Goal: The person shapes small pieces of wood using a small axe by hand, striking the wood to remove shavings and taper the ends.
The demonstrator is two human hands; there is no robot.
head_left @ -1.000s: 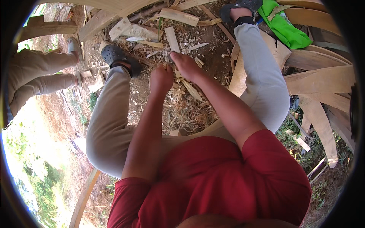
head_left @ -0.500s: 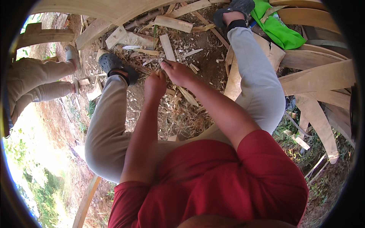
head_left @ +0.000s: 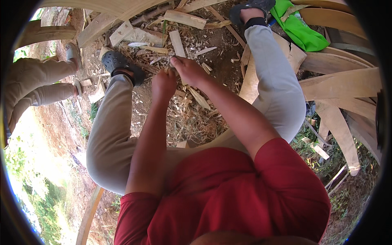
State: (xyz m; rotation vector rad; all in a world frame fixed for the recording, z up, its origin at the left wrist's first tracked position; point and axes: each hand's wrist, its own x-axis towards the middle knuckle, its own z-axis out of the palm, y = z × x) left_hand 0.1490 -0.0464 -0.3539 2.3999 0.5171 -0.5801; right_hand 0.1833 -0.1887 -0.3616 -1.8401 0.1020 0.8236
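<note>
Out between my knees, my left hand (head_left: 164, 84) is closed in a fist, with a small bit of something pale showing at its fingers. Close against it, my right hand (head_left: 188, 72) is wrapped round something dark and small, its thumb along the top. Neither held thing shows enough to name. Beneath both hands lie pale wood chips and shavings on bare soil. A flat wood offcut (head_left: 177, 43) lies just past my right hand, and a split wood piece (head_left: 199, 98) lies on the near side of it.
Curved wooden planks (head_left: 343, 85) are stacked at the right, with a bright green bag (head_left: 300, 30) near them. A large curved timber (head_left: 110, 20) spans the far left. Another person's legs (head_left: 38, 81) are at the left. My clog (head_left: 118, 65) rests among offcuts.
Both hands have shifted slightly away from me and left, staying together. The whole view has moved a little, and the other person's legs appear slightly further left.
</note>
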